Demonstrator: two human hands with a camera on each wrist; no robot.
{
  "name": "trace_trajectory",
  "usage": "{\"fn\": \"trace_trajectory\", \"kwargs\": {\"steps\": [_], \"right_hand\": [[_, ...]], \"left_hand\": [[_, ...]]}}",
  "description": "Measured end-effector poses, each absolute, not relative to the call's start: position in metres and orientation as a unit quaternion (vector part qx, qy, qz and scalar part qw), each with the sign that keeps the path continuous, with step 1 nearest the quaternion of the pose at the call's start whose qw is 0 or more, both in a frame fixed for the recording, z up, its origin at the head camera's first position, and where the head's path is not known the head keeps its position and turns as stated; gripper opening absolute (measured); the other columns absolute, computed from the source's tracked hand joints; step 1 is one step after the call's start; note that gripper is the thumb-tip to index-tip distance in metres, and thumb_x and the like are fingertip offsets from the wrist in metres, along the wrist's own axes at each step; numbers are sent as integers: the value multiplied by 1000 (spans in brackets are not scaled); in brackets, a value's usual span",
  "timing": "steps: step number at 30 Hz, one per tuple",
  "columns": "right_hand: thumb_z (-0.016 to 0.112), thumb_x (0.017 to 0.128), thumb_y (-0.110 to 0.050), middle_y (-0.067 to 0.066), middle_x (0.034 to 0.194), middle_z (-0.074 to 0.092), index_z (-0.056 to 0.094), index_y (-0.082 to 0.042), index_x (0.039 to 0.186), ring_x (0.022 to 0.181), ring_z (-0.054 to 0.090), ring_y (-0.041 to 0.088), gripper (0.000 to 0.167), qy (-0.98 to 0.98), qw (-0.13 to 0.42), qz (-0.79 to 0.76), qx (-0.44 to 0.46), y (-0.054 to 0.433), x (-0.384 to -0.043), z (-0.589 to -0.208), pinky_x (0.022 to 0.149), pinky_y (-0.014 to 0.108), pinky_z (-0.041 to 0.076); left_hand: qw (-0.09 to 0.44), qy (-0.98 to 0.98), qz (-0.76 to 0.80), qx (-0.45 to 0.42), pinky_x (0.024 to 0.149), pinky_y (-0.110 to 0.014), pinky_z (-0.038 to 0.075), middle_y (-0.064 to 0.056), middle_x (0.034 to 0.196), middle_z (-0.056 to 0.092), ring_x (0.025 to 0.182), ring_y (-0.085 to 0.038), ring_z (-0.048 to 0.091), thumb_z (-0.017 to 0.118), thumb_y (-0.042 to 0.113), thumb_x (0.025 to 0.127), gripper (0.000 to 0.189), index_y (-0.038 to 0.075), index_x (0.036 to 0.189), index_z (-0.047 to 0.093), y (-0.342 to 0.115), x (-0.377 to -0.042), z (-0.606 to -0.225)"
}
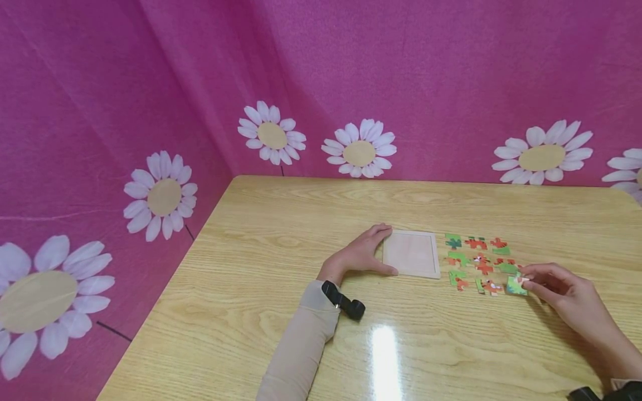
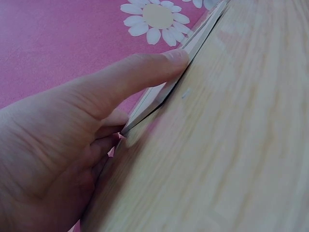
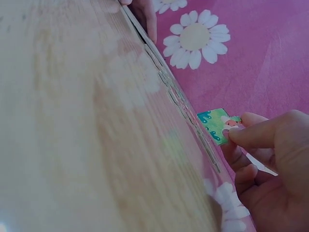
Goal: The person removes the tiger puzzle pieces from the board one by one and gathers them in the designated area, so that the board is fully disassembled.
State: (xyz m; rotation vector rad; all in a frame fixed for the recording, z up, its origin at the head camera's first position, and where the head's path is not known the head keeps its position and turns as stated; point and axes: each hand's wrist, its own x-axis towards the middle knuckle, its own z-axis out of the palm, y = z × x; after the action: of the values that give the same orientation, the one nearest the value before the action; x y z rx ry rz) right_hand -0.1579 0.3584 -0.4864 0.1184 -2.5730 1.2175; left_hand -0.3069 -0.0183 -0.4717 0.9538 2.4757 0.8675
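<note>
My left hand (image 1: pixel 358 253) grips the left side of a square wooden puzzle tray (image 1: pixel 411 253), whose pale inside holds no pieces. In the left wrist view the thumb (image 2: pixel 174 60) lies on the tray's near edge (image 2: pixel 145 112), and the other fingers are partly hidden behind the corner. Between thumb and fingertips, my right hand (image 1: pixel 572 298) pinches a green puzzle piece (image 1: pixel 516 285) with a bit of red and white. The right wrist view shows that puzzle piece (image 3: pixel 212 126) tilted and raised off the table. Several other puzzle pieces (image 1: pixel 484 264) lie in spaced rows between the hands.
A light wood-grain table (image 1: pixel 241 312) carries everything. Pink cloth (image 1: pixel 426 67) printed with large white daisies hangs behind it and on the left. A bright light reflection (image 1: pixel 385 362) shows on the near tabletop. A black wrist device (image 1: pixel 343 301) sits on the left sleeve.
</note>
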Motion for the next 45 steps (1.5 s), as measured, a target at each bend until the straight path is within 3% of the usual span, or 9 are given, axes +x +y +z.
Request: {"fn": "trace_trajectory", "kwargs": {"steps": [16, 26, 36, 45], "right_hand": [[68, 90, -3, -37, 96, 58, 67, -2, 105, 77, 56, -15, 16, -902, 146, 403, 56, 359, -158, -488, 63, 3, 45], [67, 91, -5, -43, 94, 52, 68, -3, 108, 73, 53, -13, 17, -920, 137, 364, 50, 364, -160, -492, 57, 8, 43], [68, 91, -9, -48, 100, 47, 69, -3, 110, 85, 46, -25, 20, -925, 122, 355, 55, 365, -164, -493, 62, 1, 41], [65, 94, -11, -46, 100, 45, 68, -2, 113, 82, 46, -19, 22, -932, 100, 345, 47, 365, -163, -493, 60, 7, 41]], "left_hand": [[177, 873, 307, 336, 126, -32, 21, 1, 164, 18, 153, -15, 18, 80, 42, 77, 101, 12, 156, 24, -18, -306, -469], [177, 872, 308, 338, 126, -32, 22, 1, 164, 19, 152, -16, 19, 80, 42, 78, 101, 12, 156, 24, -17, -306, -469], [174, 872, 307, 340, 126, -33, 22, 0, 164, 18, 152, -16, 19, 79, 42, 78, 101, 12, 156, 24, -18, -308, -471], [174, 872, 307, 339, 126, -32, 22, 1, 164, 18, 153, -16, 18, 80, 42, 78, 101, 12, 156, 24, -19, -307, -472]]}}
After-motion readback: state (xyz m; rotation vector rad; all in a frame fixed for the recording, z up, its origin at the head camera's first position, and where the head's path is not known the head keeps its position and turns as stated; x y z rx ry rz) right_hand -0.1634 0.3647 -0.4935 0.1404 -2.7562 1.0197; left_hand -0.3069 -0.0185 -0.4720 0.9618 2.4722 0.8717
